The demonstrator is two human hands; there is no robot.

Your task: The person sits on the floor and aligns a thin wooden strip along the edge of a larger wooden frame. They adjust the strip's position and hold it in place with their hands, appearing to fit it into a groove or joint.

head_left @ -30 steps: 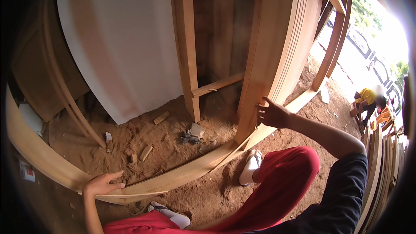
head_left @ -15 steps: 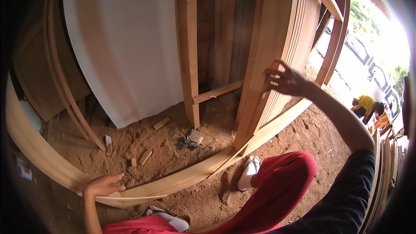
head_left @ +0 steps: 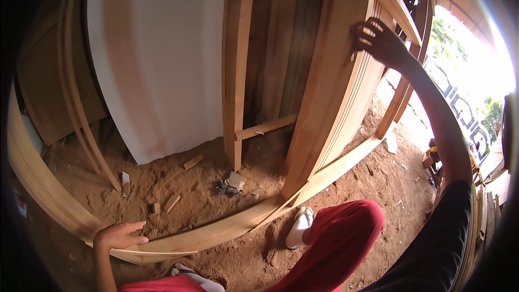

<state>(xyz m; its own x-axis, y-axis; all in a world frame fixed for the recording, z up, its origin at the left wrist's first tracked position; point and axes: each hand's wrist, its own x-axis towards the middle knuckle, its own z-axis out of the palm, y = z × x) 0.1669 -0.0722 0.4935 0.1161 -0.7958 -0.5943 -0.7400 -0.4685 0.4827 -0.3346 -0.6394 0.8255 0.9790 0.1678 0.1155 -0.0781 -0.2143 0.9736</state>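
Note:
At the lower left, my left hand lies with outstretched fingers on a long pale wooden rail that curves across the view near the ground. My right hand is raised at the upper right against a tall wooden door frame post with grooved edges. Its fingers are bent over the post's edge, and a small pale thing shows at the fingertips, too small to name. The post's foot meets the rail.
A large white panel stands upright behind, beside another wooden post joined by a short crosspiece. Wood offcuts and a grey scrap lie on the sandy ground. Stacked boards stand at far right.
My right hand has moved up along the post's edge. My left hand stays on the rail. The view has shifted slightly, and the person in yellow at the right is now mostly hidden.

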